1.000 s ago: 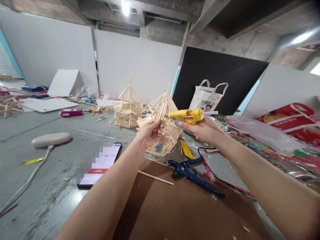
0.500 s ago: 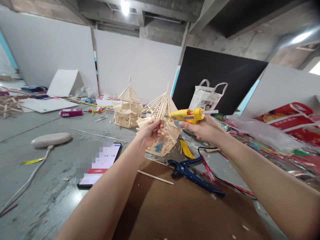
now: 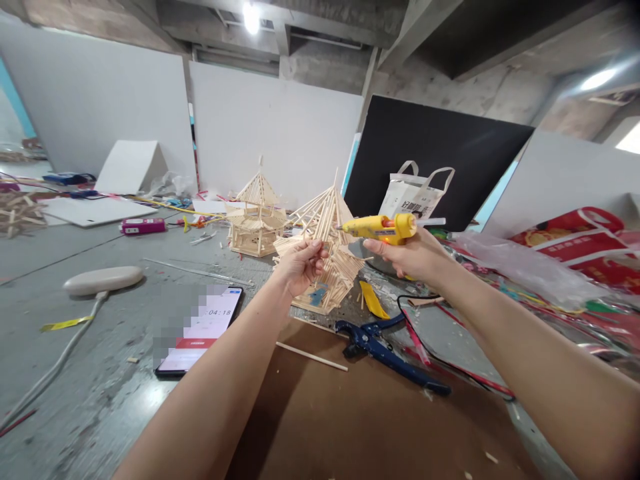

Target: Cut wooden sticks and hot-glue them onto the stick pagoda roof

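My left hand (image 3: 297, 265) is closed around the edge of a model roof built of thin wooden sticks (image 3: 327, 257), holding it up above the floor. My right hand (image 3: 413, 257) grips a yellow hot glue gun (image 3: 383, 228), its nozzle pointing left at the upper part of the stick roof. The nozzle tip sits just beside the sticks. A black cord (image 3: 425, 313) runs down from the gun.
A finished stick pavilion (image 3: 257, 217) stands behind. A phone (image 3: 200, 330) lies on the grey floor at left, blue cutting pliers (image 3: 387, 353) and a loose stick (image 3: 311, 356) on brown cardboard (image 3: 360, 427). A white bag (image 3: 415, 193), red packaging (image 3: 575, 237) and plastic clutter are at right.
The glue gun has shifted slightly right and tilted, its nozzle drawing a little away from the sticks. The left hand and the stick roof have stayed in place.
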{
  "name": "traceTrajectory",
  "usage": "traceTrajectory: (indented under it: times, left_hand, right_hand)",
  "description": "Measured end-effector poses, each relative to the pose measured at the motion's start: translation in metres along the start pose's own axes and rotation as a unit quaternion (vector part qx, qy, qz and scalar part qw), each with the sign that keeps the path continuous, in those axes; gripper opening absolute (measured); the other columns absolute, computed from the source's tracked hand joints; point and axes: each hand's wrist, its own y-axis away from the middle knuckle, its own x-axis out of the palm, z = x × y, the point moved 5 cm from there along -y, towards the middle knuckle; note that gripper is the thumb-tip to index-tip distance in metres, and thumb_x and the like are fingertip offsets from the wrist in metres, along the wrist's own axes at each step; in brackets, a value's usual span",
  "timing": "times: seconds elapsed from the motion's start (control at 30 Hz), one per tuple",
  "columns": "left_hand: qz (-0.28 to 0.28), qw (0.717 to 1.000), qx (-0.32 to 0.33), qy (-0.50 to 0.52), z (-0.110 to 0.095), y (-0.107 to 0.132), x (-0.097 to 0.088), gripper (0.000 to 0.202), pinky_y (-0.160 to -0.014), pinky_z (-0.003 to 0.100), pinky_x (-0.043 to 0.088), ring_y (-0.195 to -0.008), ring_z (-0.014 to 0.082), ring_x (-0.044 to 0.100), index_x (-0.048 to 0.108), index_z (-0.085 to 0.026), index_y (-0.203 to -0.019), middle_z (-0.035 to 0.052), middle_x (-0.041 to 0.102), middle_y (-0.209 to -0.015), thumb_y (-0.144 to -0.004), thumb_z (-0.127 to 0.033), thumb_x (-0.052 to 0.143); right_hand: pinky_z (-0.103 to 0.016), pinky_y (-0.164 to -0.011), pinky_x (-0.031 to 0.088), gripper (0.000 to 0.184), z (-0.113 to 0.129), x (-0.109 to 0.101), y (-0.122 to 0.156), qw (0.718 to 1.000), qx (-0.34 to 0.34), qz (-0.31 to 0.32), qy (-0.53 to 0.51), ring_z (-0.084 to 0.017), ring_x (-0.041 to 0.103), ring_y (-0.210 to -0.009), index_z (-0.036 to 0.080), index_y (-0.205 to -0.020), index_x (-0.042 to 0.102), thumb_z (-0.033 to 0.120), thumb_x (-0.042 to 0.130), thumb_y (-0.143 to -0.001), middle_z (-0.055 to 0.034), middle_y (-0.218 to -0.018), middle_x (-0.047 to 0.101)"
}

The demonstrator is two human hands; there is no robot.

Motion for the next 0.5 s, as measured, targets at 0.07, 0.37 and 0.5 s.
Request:
traceTrajectory:
  times: [0.07, 0.37, 0.5]
  left_hand:
    - [0.000, 1.000, -0.002, 0.001, 0.000, 0.000, 0.000, 0.009, -0.035, 0.012, 0.038, -0.036, 0.0023, 0.047, 0.049, -0.012, -0.070, -0.0025, 0.055, -0.054, -0.078, -0.016, 0.049]
    - [0.012, 1.000, 0.006, -0.005, 0.001, -0.001, -0.001, 0.008, -0.035, 0.012, 0.039, -0.035, 0.0020, 0.047, 0.049, -0.013, -0.070, -0.0030, 0.055, -0.055, -0.076, -0.017, 0.052]
    - [0.017, 1.000, 0.009, -0.007, 0.001, -0.003, -0.002, 0.008, -0.035, 0.012, 0.040, -0.035, 0.0022, 0.047, 0.049, -0.013, -0.070, -0.0032, 0.055, -0.055, -0.076, -0.018, 0.052]
  right_hand:
    - [-0.026, -0.036, 0.034, 0.036, -0.005, 0.001, -0.002, 0.999, 0.011, -0.007, -0.045, -0.007, 0.038, -0.035, 0.021, -0.083, 0.059, 0.052, 0.050, -0.069, 0.0026, -0.051, 0.049]
    - [-0.025, -0.032, 0.033, 0.038, 0.000, 0.006, -0.015, 0.976, 0.072, -0.033, -0.201, -0.004, 0.034, -0.033, 0.017, -0.086, 0.058, 0.049, 0.057, -0.065, 0.0020, -0.057, 0.048]
    - [-0.024, -0.031, 0.032, 0.037, 0.000, 0.009, -0.020, 0.974, 0.067, -0.035, -0.216, -0.004, 0.035, -0.032, 0.017, -0.083, 0.058, 0.049, 0.057, -0.065, 0.0026, -0.056, 0.048]
